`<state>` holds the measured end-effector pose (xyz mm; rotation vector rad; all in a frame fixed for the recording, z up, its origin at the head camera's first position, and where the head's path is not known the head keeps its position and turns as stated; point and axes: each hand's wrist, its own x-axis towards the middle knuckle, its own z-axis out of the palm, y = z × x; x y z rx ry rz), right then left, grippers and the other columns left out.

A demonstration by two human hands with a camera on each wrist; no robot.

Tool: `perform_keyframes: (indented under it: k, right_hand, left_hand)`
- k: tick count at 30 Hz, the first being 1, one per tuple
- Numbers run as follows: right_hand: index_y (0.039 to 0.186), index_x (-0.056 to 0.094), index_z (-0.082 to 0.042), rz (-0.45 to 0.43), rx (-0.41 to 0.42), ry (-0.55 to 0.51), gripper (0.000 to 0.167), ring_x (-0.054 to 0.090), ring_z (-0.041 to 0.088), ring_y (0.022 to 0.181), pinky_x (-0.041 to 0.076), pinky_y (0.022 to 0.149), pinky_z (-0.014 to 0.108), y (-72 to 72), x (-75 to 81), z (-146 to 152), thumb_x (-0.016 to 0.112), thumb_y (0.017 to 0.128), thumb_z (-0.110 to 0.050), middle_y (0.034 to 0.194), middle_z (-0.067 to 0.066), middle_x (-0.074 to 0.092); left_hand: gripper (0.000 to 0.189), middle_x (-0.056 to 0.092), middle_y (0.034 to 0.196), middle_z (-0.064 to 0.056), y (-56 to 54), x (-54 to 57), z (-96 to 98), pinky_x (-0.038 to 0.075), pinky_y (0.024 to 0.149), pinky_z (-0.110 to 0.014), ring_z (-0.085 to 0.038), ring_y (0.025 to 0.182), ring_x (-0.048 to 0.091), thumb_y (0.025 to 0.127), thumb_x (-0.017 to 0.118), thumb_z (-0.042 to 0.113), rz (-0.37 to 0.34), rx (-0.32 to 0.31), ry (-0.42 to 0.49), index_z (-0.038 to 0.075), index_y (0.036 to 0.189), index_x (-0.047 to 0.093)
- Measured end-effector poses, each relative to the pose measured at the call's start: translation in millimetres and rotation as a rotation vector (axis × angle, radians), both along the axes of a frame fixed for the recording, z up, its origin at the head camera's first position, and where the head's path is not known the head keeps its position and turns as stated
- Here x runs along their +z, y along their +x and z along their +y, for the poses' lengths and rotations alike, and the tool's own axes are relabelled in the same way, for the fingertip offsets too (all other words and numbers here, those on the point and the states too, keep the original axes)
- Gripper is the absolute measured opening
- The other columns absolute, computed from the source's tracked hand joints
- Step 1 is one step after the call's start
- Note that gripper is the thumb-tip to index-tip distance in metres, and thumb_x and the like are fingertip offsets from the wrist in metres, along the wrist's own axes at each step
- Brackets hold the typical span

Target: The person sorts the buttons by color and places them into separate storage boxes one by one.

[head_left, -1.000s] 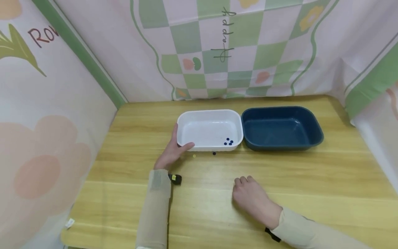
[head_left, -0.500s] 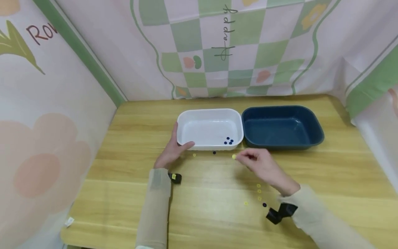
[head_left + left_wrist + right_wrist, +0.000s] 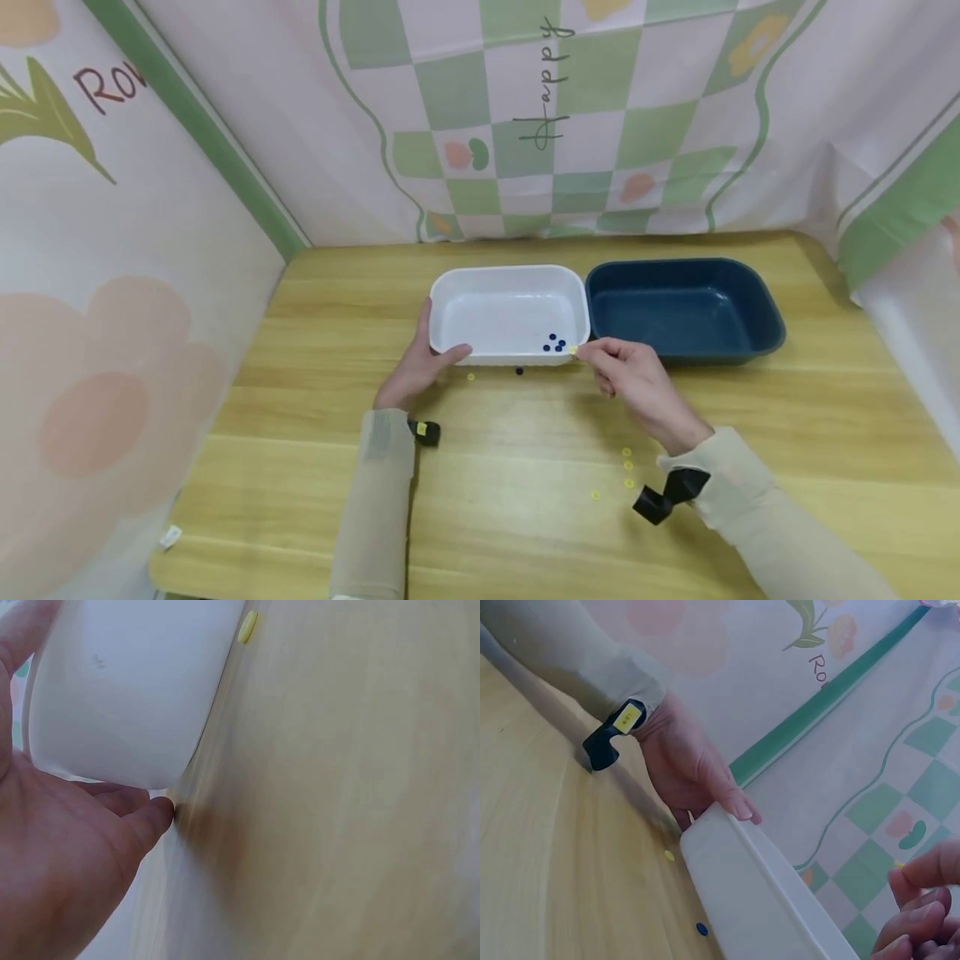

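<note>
My left hand [image 3: 416,367] holds the left end of a white plastic basin [image 3: 487,321], thumb along the front rim and fingers against the end wall. Between thumb and forefinger, my right hand [image 3: 641,383] pinches a small yellow button [image 3: 573,350] right at the basin's front right corner. Several dark blue buttons [image 3: 552,337] lie inside the basin near that corner. In front of it on the table are a yellow button [image 3: 471,377] and a dark blue button [image 3: 519,372]. The right wrist view shows the right fingertips [image 3: 922,874] pinched together at its edge.
A dark blue basin [image 3: 682,321] stands against the white one's right side. Several yellow buttons [image 3: 628,466] lie on the wooden table [image 3: 480,517] below my right forearm. A patterned curtain [image 3: 517,100] hangs behind the table.
My right hand has risen from the table and gone forward with a yellow button to the white basin's corner, uncovering several yellow buttons. My left hand stays on the basin.
</note>
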<state>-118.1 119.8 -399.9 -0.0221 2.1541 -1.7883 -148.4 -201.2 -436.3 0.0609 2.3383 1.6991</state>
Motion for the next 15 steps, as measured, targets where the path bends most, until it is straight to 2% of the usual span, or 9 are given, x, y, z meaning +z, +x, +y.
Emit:
perform_keyframes:
  k: [3, 7, 15]
  right_hand:
    - [0.109, 0.064, 0.0, -0.006, 0.009, 0.024, 0.032, 0.05, 0.03, 0.069, 0.044, 0.066, 0.031, 1.6, 1.9, 0.3, 0.058, 0.098, -0.029, 0.065, 0.001, 0.047]
    - [0.106, 0.063, 0.001, 0.017, -0.016, 0.021, 0.025, 0.049, 0.027, 0.066, 0.044, 0.062, 0.03, 2.2, 2.6, 1.7, 0.055, 0.098, -0.021, 0.064, 0.0, 0.047]
    - [0.103, 0.064, -0.001, 0.051, -0.062, 0.013, 0.021, 0.048, 0.021, 0.062, 0.043, 0.056, 0.027, 0.0, 2.2, 5.6, 0.055, 0.097, -0.019, 0.065, 0.0, 0.049]
  left_hand:
    - [0.11, 0.013, 0.16, -0.016, -0.3, -0.6, -0.1, 0.027, 0.112, -0.046, -0.034, 0.136, 0.034, 0.089, 0.073, 0.028, 0.012, -0.002, 0.023, 0.026, 0.154, -0.016]
    - [0.11, 0.015, 0.159, -0.015, -0.6, -1.1, -0.1, 0.027, 0.112, -0.045, -0.033, 0.135, 0.035, 0.089, 0.073, 0.026, 0.022, -0.003, 0.044, 0.026, 0.155, -0.016]
    - [0.111, 0.016, 0.159, -0.015, -1.7, -1.6, -0.1, 0.029, 0.111, -0.045, -0.033, 0.134, 0.036, 0.089, 0.073, 0.026, 0.013, -0.005, 0.045, 0.027, 0.154, -0.016]
